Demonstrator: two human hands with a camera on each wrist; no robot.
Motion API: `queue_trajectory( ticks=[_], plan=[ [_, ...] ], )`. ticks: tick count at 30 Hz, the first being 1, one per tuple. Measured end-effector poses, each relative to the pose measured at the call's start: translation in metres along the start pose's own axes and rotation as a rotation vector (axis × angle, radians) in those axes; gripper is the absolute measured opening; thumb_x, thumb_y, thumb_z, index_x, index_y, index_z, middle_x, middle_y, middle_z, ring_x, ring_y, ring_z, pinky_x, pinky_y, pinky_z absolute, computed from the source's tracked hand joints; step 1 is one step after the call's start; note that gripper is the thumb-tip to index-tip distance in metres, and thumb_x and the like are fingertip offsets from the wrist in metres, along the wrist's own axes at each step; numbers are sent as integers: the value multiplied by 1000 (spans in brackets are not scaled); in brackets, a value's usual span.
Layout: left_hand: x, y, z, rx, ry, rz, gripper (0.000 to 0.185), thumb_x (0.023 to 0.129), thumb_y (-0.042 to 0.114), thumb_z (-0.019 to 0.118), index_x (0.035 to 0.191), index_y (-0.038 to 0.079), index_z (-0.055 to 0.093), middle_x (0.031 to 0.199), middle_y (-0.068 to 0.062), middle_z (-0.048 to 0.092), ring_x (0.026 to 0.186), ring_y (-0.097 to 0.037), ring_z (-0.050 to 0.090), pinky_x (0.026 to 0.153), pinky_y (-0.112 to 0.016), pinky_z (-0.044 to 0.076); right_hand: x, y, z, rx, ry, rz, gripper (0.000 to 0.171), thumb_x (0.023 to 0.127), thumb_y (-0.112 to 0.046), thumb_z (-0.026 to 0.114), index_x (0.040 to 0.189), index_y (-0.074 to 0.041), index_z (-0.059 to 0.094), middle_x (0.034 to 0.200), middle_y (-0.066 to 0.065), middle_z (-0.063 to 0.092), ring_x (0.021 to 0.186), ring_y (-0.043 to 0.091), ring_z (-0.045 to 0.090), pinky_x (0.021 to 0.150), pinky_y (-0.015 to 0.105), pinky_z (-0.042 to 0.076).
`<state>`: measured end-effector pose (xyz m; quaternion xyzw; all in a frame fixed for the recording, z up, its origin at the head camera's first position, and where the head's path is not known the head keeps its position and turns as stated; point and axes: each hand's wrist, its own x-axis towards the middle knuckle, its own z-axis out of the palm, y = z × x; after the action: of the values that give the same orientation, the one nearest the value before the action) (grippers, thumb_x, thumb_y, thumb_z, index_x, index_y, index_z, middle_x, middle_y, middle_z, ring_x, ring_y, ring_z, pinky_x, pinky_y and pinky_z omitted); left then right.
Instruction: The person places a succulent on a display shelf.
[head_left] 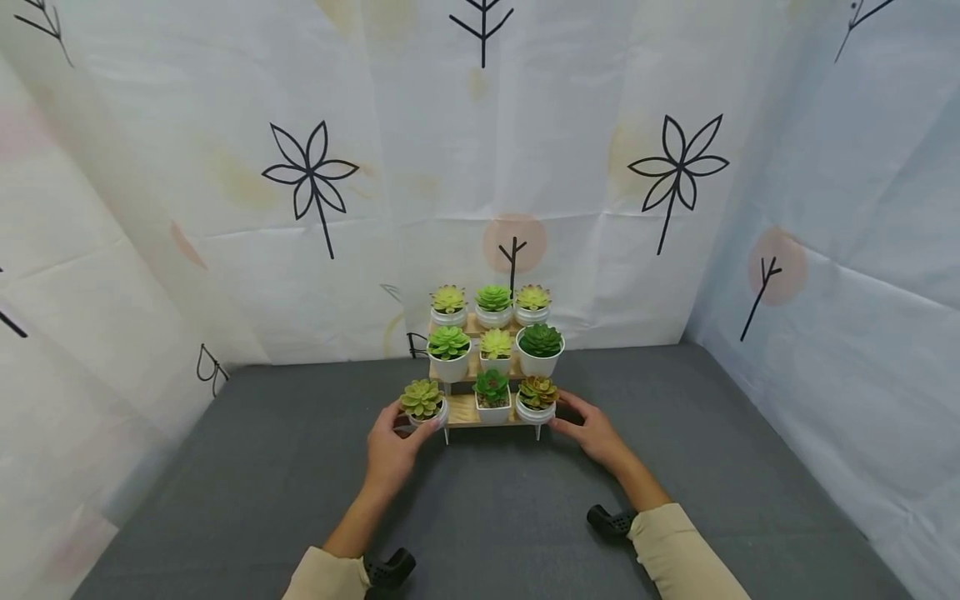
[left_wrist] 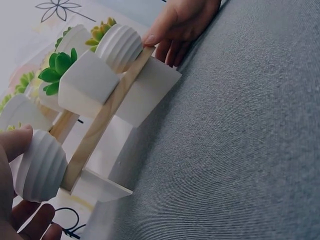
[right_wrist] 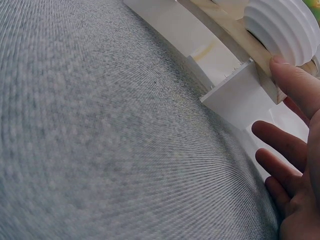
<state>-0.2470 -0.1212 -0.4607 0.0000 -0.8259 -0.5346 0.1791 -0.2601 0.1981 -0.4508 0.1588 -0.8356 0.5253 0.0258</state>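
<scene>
Hands flank a 3-tier wooden stand (head_left: pixel 467 411): left hand (head_left: pixel 390 450) curls around a ribbed pot (head_left: pixel 424 414); right hand (head_left: pixel 592 431) seemingly pinches the stand's end.

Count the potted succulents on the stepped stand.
9 potted succulents, three per step of the stand. Top. Middle. Bottom: by the left hand by the right hand. None seems hidden.
</scene>
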Motion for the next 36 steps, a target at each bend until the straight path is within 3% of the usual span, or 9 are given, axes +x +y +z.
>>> queue_trajectory(
  ticks=[7,11,20,36],
  plan=[
    [3,0,2,44,6,56,63,81,27,82,133,1,57,111,-13,60,97,-27,58,78,-41,47,1,5,1,8,2,-9,55,91,-8,67,139,9,46,132,30,53,126,46,44,99,60,34],
    [4,0,1,85,9,75,61,80,30,82,130,2,60,109,-12,61,98,-27,58,78,-43,46,7,25,3,7,12,-16,56,92,-12,68,140,5,47,133,26,54,127,43,44,100,59,34],
    [9,4,1,134,-40,104,58,79,35,82,123,3,64,108,-11,63,101,-27,57,81,-46,45,12,42,3,-14,23,9,57,91,-18,70,141,0,48,134,23,55,128,40,45,101,57,35],
    [10,4,1,142,-37,84,61,77,35,83,124,2,64,110,-12,63,103,-29,58,86,-50,44,10,36,5,-20,15,-13,56,92,-15,68,141,1,47,133,24,54,127,41,46,100,57,36]
  ],
)
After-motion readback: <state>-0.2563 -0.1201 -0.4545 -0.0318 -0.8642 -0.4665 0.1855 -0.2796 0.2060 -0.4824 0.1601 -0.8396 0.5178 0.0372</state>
